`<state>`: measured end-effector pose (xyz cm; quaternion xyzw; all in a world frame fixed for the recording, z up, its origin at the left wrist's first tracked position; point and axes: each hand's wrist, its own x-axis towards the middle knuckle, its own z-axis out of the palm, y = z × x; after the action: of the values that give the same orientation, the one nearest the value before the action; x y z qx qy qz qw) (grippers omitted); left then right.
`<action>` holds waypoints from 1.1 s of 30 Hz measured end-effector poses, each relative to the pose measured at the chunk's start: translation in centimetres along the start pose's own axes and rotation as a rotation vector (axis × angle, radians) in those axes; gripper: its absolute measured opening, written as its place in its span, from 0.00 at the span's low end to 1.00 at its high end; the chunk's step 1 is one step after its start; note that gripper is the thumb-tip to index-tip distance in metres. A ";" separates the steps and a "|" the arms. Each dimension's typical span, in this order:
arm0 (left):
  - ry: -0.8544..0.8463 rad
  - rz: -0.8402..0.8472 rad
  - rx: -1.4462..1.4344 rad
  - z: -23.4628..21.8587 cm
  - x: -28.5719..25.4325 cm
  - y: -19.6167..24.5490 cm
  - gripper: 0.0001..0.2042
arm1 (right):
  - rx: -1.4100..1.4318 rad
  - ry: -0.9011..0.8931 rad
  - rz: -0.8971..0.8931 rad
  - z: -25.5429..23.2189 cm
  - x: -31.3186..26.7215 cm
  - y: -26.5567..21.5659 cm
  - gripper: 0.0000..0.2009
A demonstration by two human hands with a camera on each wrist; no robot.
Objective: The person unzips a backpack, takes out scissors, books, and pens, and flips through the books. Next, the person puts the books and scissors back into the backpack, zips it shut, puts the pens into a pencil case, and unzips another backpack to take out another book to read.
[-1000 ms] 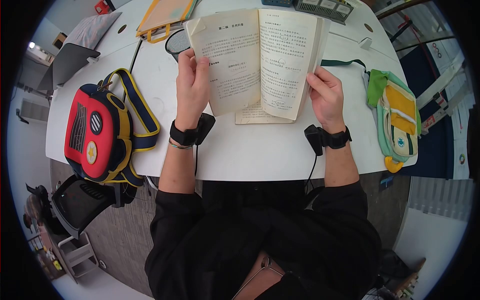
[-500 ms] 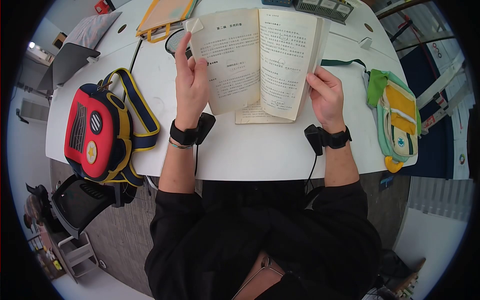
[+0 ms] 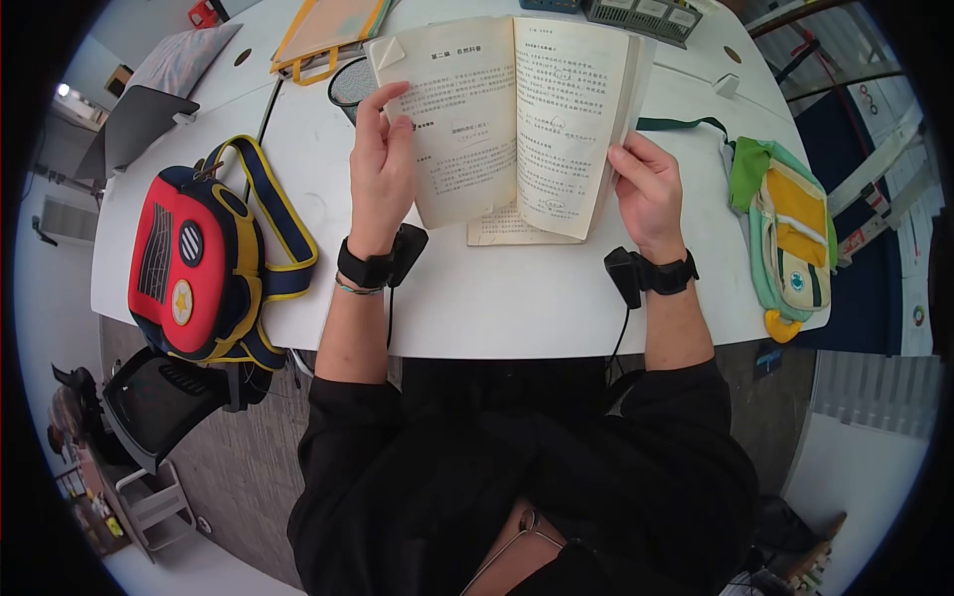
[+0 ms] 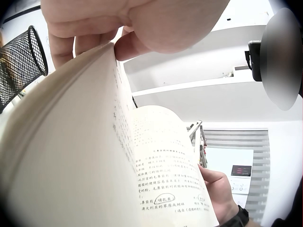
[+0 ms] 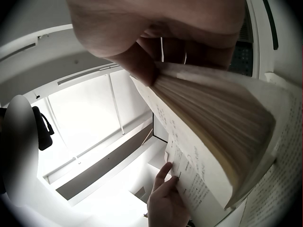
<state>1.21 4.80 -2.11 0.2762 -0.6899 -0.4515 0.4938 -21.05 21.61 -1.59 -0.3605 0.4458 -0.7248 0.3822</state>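
Note:
An open book point(image 3: 467, 129) with printed pages is held up over the table in the head view. The left hand point(image 3: 383, 169) grips its left edge, thumb on the page and the index finger bent over the margin. At the right edge, the right hand point(image 3: 649, 194) pinches the pages, with its other fingers behind the book. A thick stack of pages point(image 5: 213, 118) shows under that hand in the right wrist view. Beneath the raised book lies another printed page or booklet point(image 3: 527, 234), mostly covered.
On the left are a red and navy backpack point(image 3: 199, 263), a laptop point(image 3: 149, 124) and a mesh pen cup point(image 3: 350, 87). A green and yellow bag point(image 3: 792, 233) lies on the right. Behind the book stands a grey basket point(image 3: 646, 20); a folder point(image 3: 323, 35) lies at the back left.
The left index finger lifted and stretched out along the page edge, then bent back down over the margin. The right hand and the book have hardly moved.

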 end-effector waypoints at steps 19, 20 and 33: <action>-0.021 0.003 -0.004 0.0 -0.1 0.2 0.14 | -0.025 0.000 -0.006 -0.4 0.1 0.4 0.11; -0.021 0.003 -0.004 0.0 -0.1 0.3 0.14 | -0.025 0.000 -0.006 -0.3 0.1 0.3 0.11; -0.015 -0.028 -0.052 -0.2 -0.1 1.0 0.14 | -0.083 0.014 -0.049 0.2 0.1 0.2 0.13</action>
<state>1.48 5.27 -1.27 0.2694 -0.6778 -0.4781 0.4894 -20.86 21.39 -1.73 -0.3818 0.4692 -0.7171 0.3461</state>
